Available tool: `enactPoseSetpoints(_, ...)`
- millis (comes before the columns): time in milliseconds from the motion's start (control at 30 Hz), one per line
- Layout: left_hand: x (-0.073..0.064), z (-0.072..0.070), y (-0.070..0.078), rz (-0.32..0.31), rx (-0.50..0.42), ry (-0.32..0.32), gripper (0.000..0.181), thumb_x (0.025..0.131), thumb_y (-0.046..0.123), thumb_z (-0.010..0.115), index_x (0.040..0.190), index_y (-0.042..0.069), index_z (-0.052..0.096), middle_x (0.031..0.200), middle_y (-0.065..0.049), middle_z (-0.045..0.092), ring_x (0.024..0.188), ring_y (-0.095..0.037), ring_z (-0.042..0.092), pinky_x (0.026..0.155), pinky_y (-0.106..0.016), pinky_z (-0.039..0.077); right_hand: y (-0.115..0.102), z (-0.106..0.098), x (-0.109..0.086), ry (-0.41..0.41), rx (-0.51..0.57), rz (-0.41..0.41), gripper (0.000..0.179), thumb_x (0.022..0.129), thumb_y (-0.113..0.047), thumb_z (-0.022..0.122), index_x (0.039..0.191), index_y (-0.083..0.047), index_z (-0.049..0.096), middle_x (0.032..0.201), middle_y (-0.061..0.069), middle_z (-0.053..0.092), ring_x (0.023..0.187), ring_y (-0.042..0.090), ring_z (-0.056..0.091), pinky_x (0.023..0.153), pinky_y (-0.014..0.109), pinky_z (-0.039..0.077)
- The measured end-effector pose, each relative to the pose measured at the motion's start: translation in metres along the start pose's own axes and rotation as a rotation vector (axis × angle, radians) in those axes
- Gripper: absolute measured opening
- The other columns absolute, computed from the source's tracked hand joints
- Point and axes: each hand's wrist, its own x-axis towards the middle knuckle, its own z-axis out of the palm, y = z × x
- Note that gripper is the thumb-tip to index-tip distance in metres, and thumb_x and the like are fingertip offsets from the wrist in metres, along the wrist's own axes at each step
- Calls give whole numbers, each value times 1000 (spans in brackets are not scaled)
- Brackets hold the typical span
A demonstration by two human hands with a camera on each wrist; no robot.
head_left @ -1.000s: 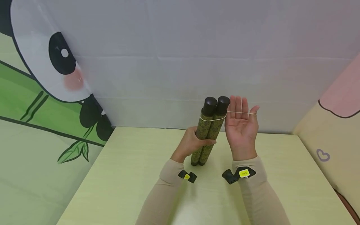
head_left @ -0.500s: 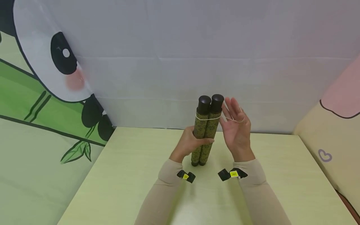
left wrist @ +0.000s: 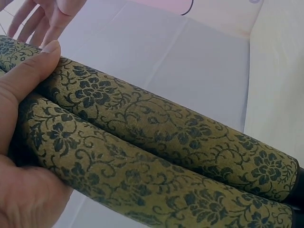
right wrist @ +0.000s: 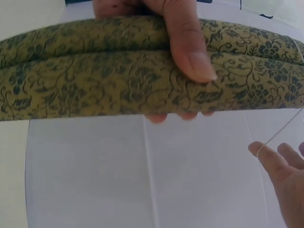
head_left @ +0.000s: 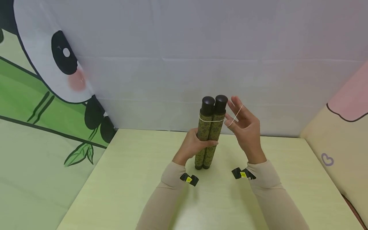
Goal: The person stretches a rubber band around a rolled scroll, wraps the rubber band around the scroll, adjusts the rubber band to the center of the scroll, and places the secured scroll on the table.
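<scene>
Two scroll-like rolls [head_left: 204, 129] [right wrist: 95, 85] in olive fabric with dark floral patterning stand side by side, tilted slightly, their lower ends at the tabletop. Black knobs [head_left: 221, 103] cap their tops. My left hand [head_left: 191, 146] grips both around the lower middle, its thumb lying across them. A thin white band [head_left: 211, 121] encircles the pair just below the knobs. To their right, my right hand [head_left: 247, 131] has spread fingers, with a loop of white band stretched over thumb and fingers. In the right wrist view, the band passes around the thumb [right wrist: 266, 154].
The pale table [head_left: 123, 191] reaches back to a grey-white cloth backdrop [head_left: 172, 80]. A panda-and-bamboo print [head_left: 57, 95] covers the left side. A cream panel with pink [head_left: 350, 95] rises at the right. Dark wrist cameras [head_left: 243, 174] sit on both sleeves.
My right hand has turned from palm-up to sideways, thumb toward the rolls, bringing the band's loop with it. The rolls and left hand have shifted slightly left; the left grip stays the same.
</scene>
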Motion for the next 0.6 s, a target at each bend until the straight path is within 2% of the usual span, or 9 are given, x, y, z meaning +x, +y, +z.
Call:
enactPoseSetpoints(167, 0, -1, 0, 7, -3, -5, 38, 81, 22, 89, 111, 7, 72, 101, -4, 75, 92, -19, 72, 85, -39, 56, -5, -8, 1, -16, -46, -19, 73, 89, 0, 76, 153, -3, 41, 161, 16, 34, 146, 31, 35, 113, 43, 37)
enactPoseSetpoints(267, 2, 0, -1, 9, 4, -3, 37, 80, 23, 89, 108, 7, 73, 98, -4, 75, 90, -19, 72, 84, -38, 56, -8, -16, 4, -3, -31, -41, 73, 87, -9, 81, 150, 1, 45, 158, 18, 38, 145, 32, 38, 113, 44, 36)
enactPoseSetpoints(400, 4, 2, 0, 10, 10, -10, 36, 80, 23, 90, 107, 6, 73, 97, -4, 75, 89, -19, 71, 83, -37, 56, -13, -21, 7, -30, -36, -18, 77, 85, -20, 86, 148, 2, 47, 157, 18, 40, 144, 32, 40, 113, 44, 37)
enactPoseSetpoints(467, 6, 3, -1, 14, 17, -8, 36, 80, 22, 89, 108, 6, 73, 98, -4, 75, 89, -19, 71, 83, -37, 56, -13, -23, 10, -65, -58, 2, 76, 86, -18, 85, 149, 0, 47, 158, 16, 40, 144, 31, 39, 114, 44, 36)
enactPoseSetpoints(600, 12, 4, -2, 27, 22, -6, 36, 80, 20, 89, 109, 6, 73, 98, -4, 74, 89, -19, 71, 83, -37, 56, -16, -24, 18, -127, -125, 10, 71, 87, -2, 79, 150, -2, 47, 158, 15, 39, 145, 29, 38, 116, 44, 33)
